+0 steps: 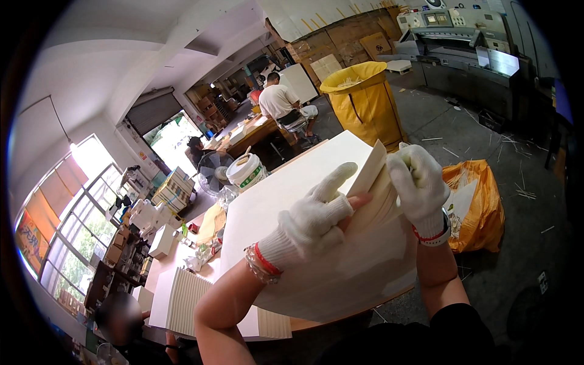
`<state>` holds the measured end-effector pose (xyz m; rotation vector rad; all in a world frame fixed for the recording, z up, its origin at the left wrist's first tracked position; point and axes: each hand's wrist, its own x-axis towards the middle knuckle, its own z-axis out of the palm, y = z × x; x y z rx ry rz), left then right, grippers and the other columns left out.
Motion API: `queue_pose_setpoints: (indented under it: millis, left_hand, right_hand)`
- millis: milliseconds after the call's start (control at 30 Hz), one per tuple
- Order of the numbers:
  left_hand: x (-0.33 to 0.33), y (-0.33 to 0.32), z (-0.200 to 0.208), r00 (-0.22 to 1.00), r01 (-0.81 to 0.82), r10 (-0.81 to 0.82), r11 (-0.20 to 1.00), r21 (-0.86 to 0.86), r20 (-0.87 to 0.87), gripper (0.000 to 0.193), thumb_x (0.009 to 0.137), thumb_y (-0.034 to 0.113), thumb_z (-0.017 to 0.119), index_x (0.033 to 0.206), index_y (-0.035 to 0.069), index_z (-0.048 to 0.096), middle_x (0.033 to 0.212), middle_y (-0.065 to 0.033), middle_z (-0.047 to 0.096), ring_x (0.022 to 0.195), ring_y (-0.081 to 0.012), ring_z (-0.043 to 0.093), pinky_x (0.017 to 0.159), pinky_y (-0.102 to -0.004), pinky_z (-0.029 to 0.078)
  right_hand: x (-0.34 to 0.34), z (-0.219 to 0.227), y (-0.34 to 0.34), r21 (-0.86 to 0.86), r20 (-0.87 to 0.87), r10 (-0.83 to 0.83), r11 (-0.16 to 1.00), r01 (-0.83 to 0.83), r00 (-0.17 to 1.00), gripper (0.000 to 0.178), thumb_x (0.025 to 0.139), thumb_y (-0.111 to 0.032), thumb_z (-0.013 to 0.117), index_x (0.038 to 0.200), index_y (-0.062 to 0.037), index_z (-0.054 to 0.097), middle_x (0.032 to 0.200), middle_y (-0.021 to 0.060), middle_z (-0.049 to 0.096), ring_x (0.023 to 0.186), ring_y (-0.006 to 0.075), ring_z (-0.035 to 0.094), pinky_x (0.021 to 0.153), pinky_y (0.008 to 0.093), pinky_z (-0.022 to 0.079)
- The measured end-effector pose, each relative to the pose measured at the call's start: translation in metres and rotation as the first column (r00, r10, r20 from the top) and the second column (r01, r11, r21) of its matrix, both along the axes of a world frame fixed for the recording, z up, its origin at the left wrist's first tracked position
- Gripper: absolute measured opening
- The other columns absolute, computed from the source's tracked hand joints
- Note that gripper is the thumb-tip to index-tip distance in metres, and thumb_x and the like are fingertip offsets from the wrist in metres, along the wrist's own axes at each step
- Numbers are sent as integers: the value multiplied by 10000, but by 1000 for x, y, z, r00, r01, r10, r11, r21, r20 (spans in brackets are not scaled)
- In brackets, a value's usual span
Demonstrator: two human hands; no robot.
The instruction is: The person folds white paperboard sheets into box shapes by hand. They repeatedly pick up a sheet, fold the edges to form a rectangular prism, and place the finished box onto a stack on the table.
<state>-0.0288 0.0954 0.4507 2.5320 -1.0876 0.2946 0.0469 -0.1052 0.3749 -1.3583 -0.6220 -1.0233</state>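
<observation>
A large stack of white paper sheets (292,182) lies in front of me, its right corner bent up and fanned into layers. My left hand (316,225), in a white knitted glove with some bare fingers, lies over the stack. Its thumb is stretched apart and the bare fingertips touch the lifted edge. At the raised corner, my right hand (420,185), gloved in white, has its fingers curled around the sheet edges. The exact grip is partly hidden behind the glove.
Right of the stack stands a tall yellow bag (365,109), with an orange bag (477,207) of paper scraps nearer. Thick stacked blocks (182,298) sit lower left, beside a person (121,322). A white bucket (246,170) and fan (214,172) are beyond; a large machine (462,45) stands far right.
</observation>
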Motion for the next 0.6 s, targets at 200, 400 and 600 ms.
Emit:
queue_pose_setpoints:
  millis: [200,400,600]
  left_hand:
    - [6,3,-15,999,-6,14,987,-159,52,315,720,-37,804,1005,55,707,1526,-263,349,1078,-298,675,899,-341,530]
    - [5,0,-13,994,-57,68,991,-118,86,339,708,-31,829,1008,69,706,1545,-227,341,1183,-294,622,942,-357,514]
    - [1,-2,-6,990,-72,74,997,-20,117,299,720,-67,784,975,61,696,1526,-245,367,1171,-304,626,933,-333,511]
  right_hand:
    - [-6,-1,-3,-35,-70,20,999,-23,997,152,939,-40,586,793,0,583,685,6,530,615,71,460,601,253,417]
    - [-1,-1,0,22,8,3,1000,-3,1000,255,905,-58,669,698,-8,529,619,49,486,549,117,463,504,303,388]
    - [0,-2,1,29,27,10,1000,-11,1000,257,887,-41,682,680,-15,532,617,42,498,542,111,459,503,294,387]
